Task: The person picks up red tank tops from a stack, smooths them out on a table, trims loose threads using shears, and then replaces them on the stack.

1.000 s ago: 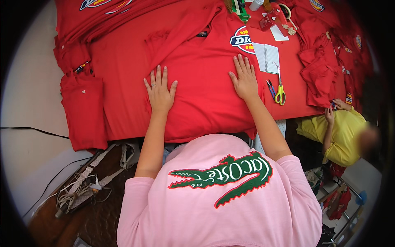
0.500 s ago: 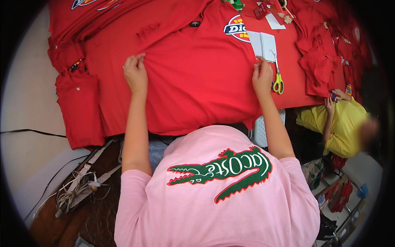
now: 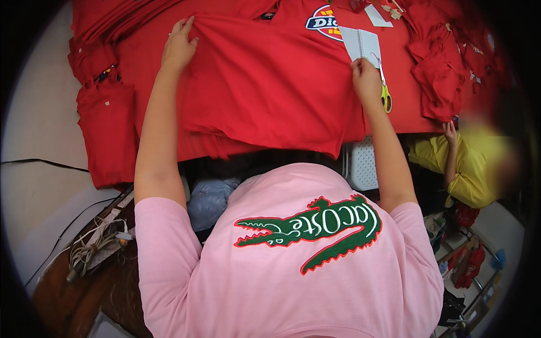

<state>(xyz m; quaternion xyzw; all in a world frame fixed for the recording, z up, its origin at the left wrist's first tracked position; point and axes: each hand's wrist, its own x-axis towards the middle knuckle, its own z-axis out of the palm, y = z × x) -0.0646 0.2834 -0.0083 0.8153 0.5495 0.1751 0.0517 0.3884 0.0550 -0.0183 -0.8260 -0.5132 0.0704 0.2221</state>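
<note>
A red T-shirt (image 3: 270, 84) with a round printed emblem on its chest lies spread over the red-covered table. My left hand (image 3: 180, 46), arm stretched far forward, pinches the shirt's left part near the top. Its right side edge is between the fingers of my right hand (image 3: 366, 79), beside an open spiral notebook (image 3: 350, 40). The shirt's lower edge sags over the near table edge, creased between my arms. Just right of my right hand lie scissors (image 3: 386, 100) with yellow-green handles.
Folded red shirts (image 3: 107, 132) hang over the table's left end. More red garments (image 3: 437, 84) are heaped on the right, where a person in yellow (image 3: 470, 174) works. A white perforated plastic seat (image 3: 363, 163) stands under the edge. Bundled cables (image 3: 93, 253) lie lower left.
My left hand has moved forward and slightly left, drawing the shirt along. My right hand has shifted slightly forward and right. The shirt's lower edge has risen away from me.
</note>
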